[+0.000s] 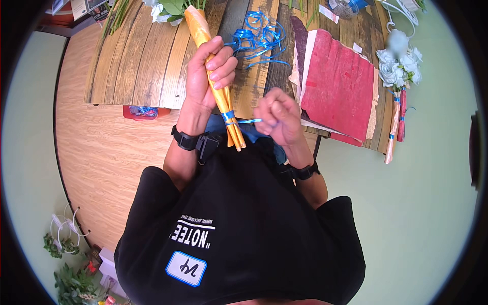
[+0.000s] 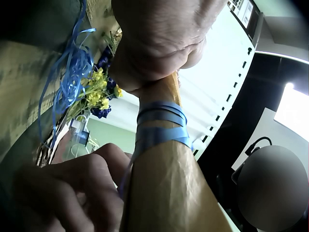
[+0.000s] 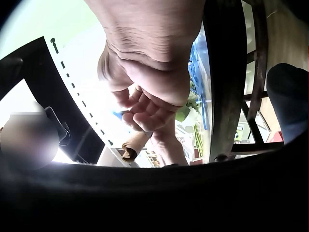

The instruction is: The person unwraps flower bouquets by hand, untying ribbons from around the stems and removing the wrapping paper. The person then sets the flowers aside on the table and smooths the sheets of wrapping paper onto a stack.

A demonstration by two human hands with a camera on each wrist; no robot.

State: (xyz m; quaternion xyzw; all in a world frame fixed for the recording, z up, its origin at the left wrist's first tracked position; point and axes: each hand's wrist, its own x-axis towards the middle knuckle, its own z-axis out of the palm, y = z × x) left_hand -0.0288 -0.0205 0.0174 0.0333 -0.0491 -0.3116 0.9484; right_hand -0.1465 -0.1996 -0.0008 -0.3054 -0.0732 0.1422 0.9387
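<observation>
My left hand (image 1: 201, 76) grips a bouquet's stem in a long gold paper wrap (image 1: 222, 97), which slants down toward my body. White flowers and green leaves (image 1: 173, 7) show at its upper end, partly cut off by the frame. Blue ribbon (image 2: 161, 116) circles the lower wrap in several turns in the left wrist view. From this band a short ribbon tail (image 1: 249, 121) runs to my right hand (image 1: 282, 116), whose curled fingers hold it just right of the wrap. The right wrist view shows the wrap's open lower end (image 3: 130, 151) below those fingers.
A loose tangle of blue ribbon (image 1: 259, 35) lies on the wooden table (image 1: 147, 66). Dark red wrapping sheets (image 1: 335, 86) are stacked to the right. Wrapped pale blue flowers (image 1: 399, 68) lie at the right edge. A red bin (image 1: 145, 112) stands below the table's left front.
</observation>
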